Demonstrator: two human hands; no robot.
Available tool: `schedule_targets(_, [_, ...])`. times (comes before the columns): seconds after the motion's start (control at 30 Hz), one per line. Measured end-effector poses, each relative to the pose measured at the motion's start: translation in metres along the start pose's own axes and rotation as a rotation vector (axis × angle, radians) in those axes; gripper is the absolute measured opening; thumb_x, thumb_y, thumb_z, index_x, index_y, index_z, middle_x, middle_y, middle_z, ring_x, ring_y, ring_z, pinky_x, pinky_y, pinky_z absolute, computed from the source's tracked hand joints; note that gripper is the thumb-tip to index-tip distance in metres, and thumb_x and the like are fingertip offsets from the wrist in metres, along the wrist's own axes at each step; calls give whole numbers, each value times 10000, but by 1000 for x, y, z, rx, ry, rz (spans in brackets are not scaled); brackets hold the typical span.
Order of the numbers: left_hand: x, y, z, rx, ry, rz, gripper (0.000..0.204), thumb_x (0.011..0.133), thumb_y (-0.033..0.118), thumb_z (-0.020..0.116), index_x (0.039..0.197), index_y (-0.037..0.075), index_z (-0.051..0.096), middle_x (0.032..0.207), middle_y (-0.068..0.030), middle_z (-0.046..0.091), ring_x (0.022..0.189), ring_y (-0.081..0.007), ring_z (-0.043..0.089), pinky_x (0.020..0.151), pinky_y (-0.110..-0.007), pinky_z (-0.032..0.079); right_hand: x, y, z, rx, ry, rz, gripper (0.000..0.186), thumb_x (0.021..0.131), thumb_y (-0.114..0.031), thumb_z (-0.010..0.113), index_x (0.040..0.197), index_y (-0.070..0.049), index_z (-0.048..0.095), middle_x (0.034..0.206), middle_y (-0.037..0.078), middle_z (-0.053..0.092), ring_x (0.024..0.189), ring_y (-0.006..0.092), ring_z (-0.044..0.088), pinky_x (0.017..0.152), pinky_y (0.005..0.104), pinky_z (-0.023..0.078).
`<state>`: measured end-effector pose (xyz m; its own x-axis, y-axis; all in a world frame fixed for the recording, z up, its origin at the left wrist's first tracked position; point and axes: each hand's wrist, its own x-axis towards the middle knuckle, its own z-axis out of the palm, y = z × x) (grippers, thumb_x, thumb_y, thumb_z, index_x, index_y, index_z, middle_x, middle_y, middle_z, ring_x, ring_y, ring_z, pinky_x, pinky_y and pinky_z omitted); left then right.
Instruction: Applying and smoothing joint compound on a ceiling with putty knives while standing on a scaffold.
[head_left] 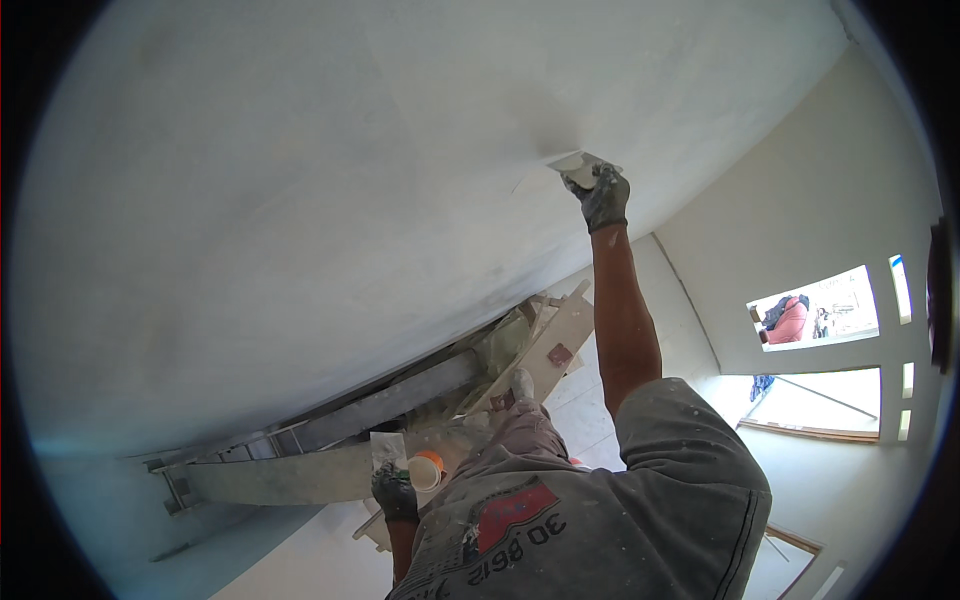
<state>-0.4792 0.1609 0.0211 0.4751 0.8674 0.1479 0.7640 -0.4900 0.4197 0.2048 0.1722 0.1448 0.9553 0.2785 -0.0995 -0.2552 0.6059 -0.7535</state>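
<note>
My right hand (pixel 603 200), in a dark, smeared glove, reaches up with its fingers closed round a wide putty knife (pixel 574 162). The blade lies at the pale plastered wall (pixel 330 200), where its shadow falls close by. Lower down, my left hand (pixel 394 493), also in a dark glove, grips a second flat blade, a putty knife (pixel 388 450) held upright with pale smears on it. Close beside that hand stands a small white bucket with an orange rim (pixel 427 468). What is inside the bucket is too small to make out.
I stand on raised boards; a long plank (pixel 290 478) runs left and a splashed board (pixel 550 360) slants up to the right. My shoe (pixel 523 384) rests by it. Metal bars (pixel 270 443) show along the wall. Openings (pixel 815 310) pierce the right wall.
</note>
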Motion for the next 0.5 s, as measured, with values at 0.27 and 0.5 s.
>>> schedule_targets(0.27, [16, 11, -12, -89, -53, 5, 95, 787, 61, 631, 856, 40, 692, 795, -167, 666, 771, -393, 627, 684, -462, 482, 15, 98, -76, -201, -29, -269, 561, 848, 149, 457, 1360, -71, 524, 979, -11, 607, 610, 71, 502, 473, 190, 413])
schedule_targets(0.5, [-4, -25, -23, -38, 8, 10, 115, 776, 27, 626, 877, 36, 681, 800, -168, 663, 760, -390, 623, 685, -453, 489, -87, 164, 17, 25, -14, -127, 590, 835, 123, 439, 1402, -32, 503, 1236, 20, 592, 1130, 124, 558, 802, 184, 476])
